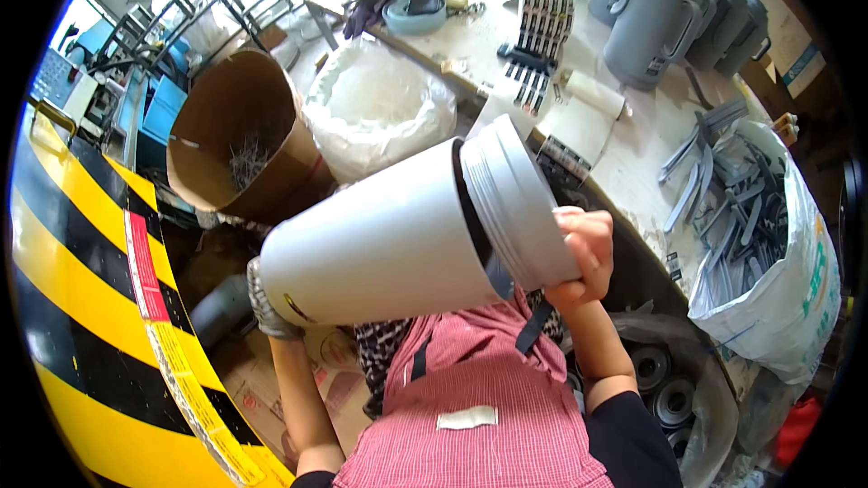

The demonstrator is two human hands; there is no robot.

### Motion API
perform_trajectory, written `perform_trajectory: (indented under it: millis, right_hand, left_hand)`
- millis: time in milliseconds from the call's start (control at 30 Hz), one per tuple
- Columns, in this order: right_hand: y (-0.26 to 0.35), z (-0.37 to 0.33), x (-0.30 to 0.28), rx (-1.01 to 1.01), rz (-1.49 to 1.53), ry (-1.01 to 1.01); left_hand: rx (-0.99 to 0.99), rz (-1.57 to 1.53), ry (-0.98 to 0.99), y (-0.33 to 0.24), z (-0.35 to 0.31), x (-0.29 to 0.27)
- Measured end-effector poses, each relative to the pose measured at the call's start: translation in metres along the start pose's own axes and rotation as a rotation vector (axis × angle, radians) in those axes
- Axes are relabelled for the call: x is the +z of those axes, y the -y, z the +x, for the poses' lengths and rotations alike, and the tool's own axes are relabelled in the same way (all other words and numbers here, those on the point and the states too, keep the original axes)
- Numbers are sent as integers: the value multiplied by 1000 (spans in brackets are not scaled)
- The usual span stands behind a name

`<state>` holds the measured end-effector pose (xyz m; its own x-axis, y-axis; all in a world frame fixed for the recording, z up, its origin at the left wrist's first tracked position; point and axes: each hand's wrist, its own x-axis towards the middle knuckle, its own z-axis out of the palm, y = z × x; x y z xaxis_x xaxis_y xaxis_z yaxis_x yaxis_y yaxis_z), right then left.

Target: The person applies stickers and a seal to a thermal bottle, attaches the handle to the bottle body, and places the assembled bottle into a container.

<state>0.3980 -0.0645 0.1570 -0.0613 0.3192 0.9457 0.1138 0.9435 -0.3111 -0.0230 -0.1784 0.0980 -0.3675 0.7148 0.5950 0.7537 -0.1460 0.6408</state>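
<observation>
Grey body and ridged ring held in two hands, seam gaping

Lower centre, nearest: a red checked apron is seen, with a dark strap hanging just below the ring. Mid-frame: a grey tapered body and a grey ridged ring are held up. Base end of the body is cupped by the gloved left hand, fingers partly hidden; outer edge of the ring is clamped between thumb and fingers of the bare right hand.

Risk, as judged: the ring is tipped against the body's mouth and a dark gap is left, so it could be jammed crooked if pushed at this angle. The smooth base could be let slip, since that end is supported by one hand only. The strap could be caught in the seam. Whether the rims touch anywhere cannot be told.

Axis: laid near-level, climbing gently from centre left toward centre right. Narrow base is pointed left and slightly down; wide mouth is pointed right, at the ring.

Beyond: round grey parts are bagged at lower right; curved grey strips are heaped in a white sack at right; a cardboard drum is seen at upper left; grey jugs are stood at upper right.
</observation>
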Motion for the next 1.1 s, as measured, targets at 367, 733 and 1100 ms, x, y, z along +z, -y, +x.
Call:
perform_trajectory:
  millis: [367, 733, 1100]
  right_hand:
    - [16, 3, 10, 203, -92, -116]
    - [-50, 41, 22, 619, 581, 153]
    - [-129, 11, -174, 678, -672, 111]
  left_hand:
    - [37, 270, 8, -35, -1, -4]
    - [-147, -501, -90, 1, 16, -7]
    - [203, -30, 0, -100, 88, -96]
